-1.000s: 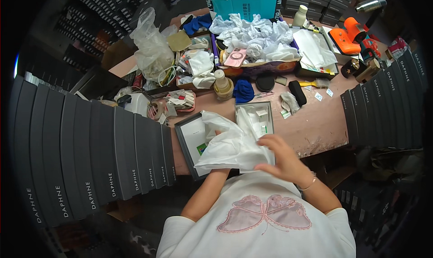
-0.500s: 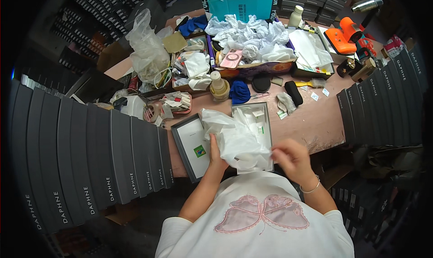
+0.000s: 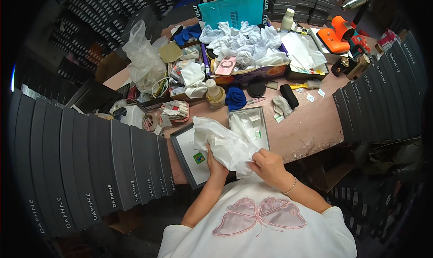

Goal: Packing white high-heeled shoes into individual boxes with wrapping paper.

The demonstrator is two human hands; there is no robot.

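A bundle of white tissue paper is held in front of me above an open grey shoebox; whatever the paper may wrap is hidden. My left hand supports the bundle from its left side, fingers partly behind the paper. At the bundle's right end, my right hand pinches the paper's edge. More white paper lines the box, along with a small label. To the left lies the box lid, white inside with a small green sticker.
Dark shoeboxes stand in rows at left and right. Behind are a carton of crumpled paper with a pink phone, a pump bottle, a blue cloth, a yellow-handled brush and an orange device.
My right hand has moved left and in to the paper, and now pinches its edge. My left hand keeps hold of the bundle. The whole view has shifted slightly.
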